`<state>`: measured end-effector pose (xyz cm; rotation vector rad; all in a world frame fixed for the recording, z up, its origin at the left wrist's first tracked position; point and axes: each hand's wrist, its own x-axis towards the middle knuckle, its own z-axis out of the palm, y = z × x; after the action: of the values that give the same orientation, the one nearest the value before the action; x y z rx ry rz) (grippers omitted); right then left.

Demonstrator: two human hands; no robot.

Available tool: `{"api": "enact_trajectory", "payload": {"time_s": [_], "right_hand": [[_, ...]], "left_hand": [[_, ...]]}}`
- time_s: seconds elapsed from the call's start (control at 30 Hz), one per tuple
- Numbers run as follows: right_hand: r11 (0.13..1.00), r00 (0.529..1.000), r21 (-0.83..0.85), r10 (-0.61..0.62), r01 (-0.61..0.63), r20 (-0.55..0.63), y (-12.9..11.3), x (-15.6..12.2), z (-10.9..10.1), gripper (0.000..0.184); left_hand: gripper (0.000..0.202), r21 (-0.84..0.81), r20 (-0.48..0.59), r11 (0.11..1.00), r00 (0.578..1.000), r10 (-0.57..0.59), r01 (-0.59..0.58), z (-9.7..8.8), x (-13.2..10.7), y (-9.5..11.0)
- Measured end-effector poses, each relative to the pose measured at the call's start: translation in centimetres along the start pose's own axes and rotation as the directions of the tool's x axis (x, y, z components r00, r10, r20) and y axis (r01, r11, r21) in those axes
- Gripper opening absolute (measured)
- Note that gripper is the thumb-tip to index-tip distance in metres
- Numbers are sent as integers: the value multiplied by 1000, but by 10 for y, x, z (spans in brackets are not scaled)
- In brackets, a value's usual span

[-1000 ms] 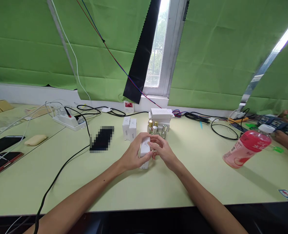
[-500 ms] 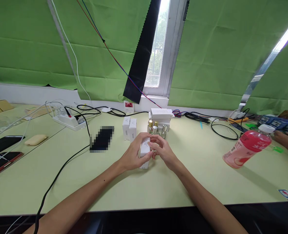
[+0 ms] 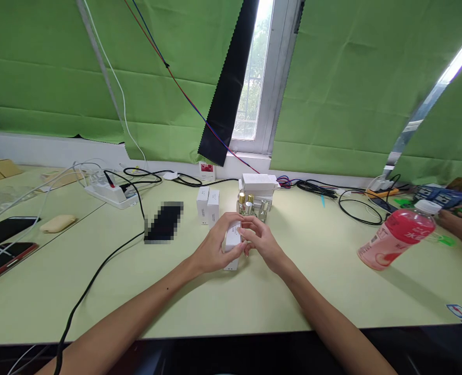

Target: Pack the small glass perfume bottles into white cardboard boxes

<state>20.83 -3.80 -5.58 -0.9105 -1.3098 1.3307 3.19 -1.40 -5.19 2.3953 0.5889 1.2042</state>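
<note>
A small white carton (image 3: 233, 240) with dark print stands upright on the table in front of me. My left hand (image 3: 213, 249) is closed around its left side, thumb across the front and fingers over the top edge. From the right, my right hand (image 3: 266, 241) has its thumb and bent fingers on the carton's upper part. Those fingers hide the right edge of the top. Just behind my hands stand several small glass bottles (image 3: 263, 210) with gold or silver caps. Two white cartons (image 3: 213, 208) stand upright side by side, farther back to the left.
White boxes (image 3: 259, 182) lie stacked behind the bottles. A pink drink bottle (image 3: 397, 237) stands at right, near another person's hand (image 3: 455, 224). At left are a pixelated dark patch (image 3: 164, 223), a power strip (image 3: 111, 194), black cables, phones (image 3: 6, 263) and a cream-coloured case (image 3: 58, 224).
My hands and the carton hold the same position. At the right edge, the other person's hand has shifted slightly, and something green now shows by it.
</note>
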Motion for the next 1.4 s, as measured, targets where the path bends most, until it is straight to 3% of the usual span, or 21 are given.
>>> {"api": "enact_trajectory", "payload": {"time_s": [0.57, 1.03, 1.4], "right_hand": [[1000, 1000, 4, -5, 5, -5, 0, 0, 1, 37], [1000, 1000, 12, -16, 16, -1, 2, 1, 0, 35], [998, 999, -32, -51, 51, 3, 5, 2, 1, 37]], "left_hand": [[49, 8, 11, 1000, 1000, 18, -18, 0, 0, -1], [33, 73, 22, 997, 1000, 22, -24, -1, -1, -1], [33, 112, -7, 994, 1000, 8, -7, 0, 0, 1]]}}
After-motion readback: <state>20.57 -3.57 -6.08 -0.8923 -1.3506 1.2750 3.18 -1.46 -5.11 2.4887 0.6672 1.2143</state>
